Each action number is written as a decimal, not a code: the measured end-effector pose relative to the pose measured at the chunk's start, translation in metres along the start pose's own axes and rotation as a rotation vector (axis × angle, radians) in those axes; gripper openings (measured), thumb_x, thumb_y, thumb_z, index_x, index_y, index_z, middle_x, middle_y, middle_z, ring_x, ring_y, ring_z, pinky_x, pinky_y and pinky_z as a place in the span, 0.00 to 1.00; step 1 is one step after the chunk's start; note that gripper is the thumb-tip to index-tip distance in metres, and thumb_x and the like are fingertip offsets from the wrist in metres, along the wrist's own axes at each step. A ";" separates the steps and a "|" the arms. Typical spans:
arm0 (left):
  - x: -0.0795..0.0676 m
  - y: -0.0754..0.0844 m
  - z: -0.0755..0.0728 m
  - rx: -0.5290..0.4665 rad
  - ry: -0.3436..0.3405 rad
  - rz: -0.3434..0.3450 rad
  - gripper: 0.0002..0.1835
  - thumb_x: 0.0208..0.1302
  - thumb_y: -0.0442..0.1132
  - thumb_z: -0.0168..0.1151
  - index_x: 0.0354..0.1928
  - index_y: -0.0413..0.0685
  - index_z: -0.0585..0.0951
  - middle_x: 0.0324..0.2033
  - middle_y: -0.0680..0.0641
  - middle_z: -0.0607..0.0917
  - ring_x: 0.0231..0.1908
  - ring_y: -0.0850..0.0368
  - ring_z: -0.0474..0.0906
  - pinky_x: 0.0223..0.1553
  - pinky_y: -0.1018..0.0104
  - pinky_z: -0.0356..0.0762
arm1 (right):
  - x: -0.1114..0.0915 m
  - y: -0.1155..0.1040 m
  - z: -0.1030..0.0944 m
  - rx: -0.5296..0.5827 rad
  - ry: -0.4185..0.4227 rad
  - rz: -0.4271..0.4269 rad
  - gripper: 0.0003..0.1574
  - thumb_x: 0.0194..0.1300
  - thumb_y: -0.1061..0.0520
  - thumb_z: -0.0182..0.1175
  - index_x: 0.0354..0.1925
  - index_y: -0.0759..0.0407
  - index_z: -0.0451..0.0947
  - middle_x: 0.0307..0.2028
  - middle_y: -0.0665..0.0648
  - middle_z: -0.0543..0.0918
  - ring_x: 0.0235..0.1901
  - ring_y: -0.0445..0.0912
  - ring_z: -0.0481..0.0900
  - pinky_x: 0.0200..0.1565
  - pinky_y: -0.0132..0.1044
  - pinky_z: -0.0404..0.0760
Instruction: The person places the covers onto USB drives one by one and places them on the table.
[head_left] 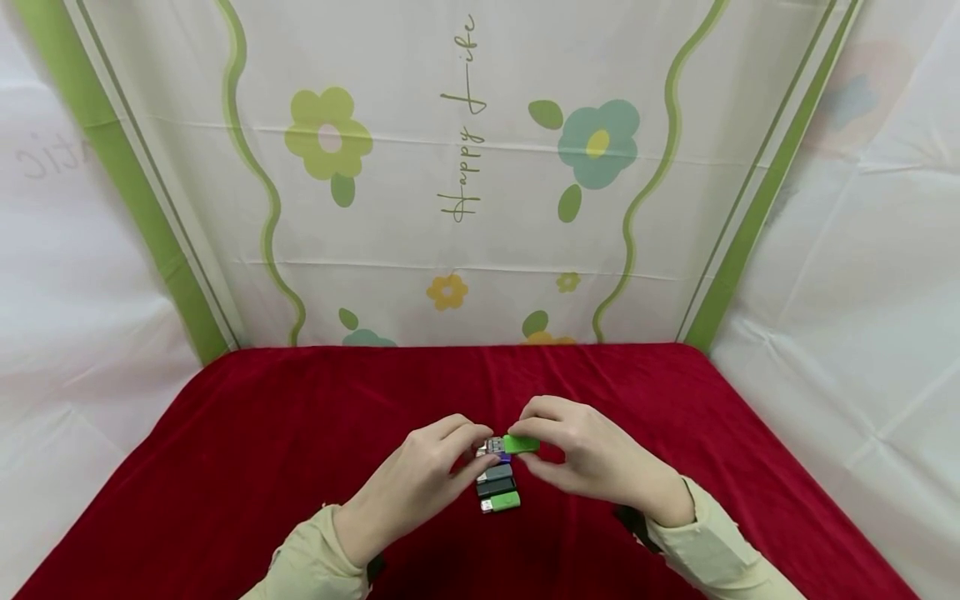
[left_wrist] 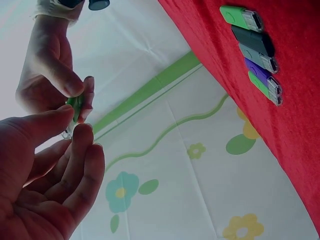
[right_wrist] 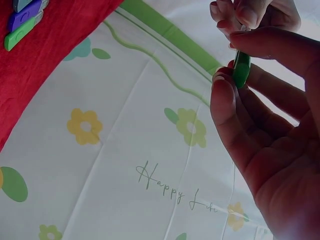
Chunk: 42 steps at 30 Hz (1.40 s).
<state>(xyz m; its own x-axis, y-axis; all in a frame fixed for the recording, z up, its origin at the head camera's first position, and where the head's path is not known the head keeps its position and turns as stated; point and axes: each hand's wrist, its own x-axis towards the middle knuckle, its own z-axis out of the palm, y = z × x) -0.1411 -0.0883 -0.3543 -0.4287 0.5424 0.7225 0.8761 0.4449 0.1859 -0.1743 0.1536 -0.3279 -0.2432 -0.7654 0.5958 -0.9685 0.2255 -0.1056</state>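
Note:
Between both hands, raised above the cloth, is a green USB stick (head_left: 522,443) with a clear end. My right hand (head_left: 596,454) pinches its green body between thumb and fingers. At the clear connector end, the thumb and fingers of my left hand (head_left: 420,467) pinch it. Below lies a row of USB sticks: a green one (head_left: 505,501) nearest me, a black one (head_left: 497,487), a grey one (head_left: 498,473) and a purple one (head_left: 506,458). The left wrist view also shows another green stick (left_wrist: 260,83) at the row's far end, hidden by the hands in the head view.
A red velvet cloth (head_left: 315,433) covers the table. White curtains with printed flowers (head_left: 405,192) stand behind it, and plain white fabric (head_left: 840,317) hangs at both sides.

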 end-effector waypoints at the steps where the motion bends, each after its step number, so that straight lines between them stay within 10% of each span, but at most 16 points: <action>1: 0.000 0.000 0.000 0.001 -0.002 -0.001 0.16 0.52 0.32 0.77 0.43 0.42 0.82 0.33 0.53 0.79 0.29 0.65 0.74 0.31 0.85 0.70 | 0.000 0.000 0.000 0.000 -0.004 0.005 0.18 0.50 0.68 0.71 0.41 0.57 0.82 0.37 0.48 0.77 0.32 0.36 0.75 0.36 0.22 0.74; 42: -0.003 0.000 0.001 -0.006 -0.067 0.075 0.12 0.56 0.28 0.72 0.41 0.40 0.80 0.32 0.52 0.78 0.29 0.66 0.71 0.33 0.86 0.69 | 0.000 -0.006 0.010 0.019 -0.038 -0.015 0.16 0.52 0.70 0.70 0.41 0.59 0.83 0.37 0.51 0.76 0.31 0.38 0.74 0.35 0.19 0.72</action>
<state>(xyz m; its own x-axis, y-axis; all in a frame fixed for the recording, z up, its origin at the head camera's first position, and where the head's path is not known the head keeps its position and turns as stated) -0.1401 -0.0891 -0.3566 -0.3752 0.6204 0.6888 0.9076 0.3970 0.1368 -0.1692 0.1463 -0.3358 -0.2301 -0.7913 0.5665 -0.9728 0.2028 -0.1119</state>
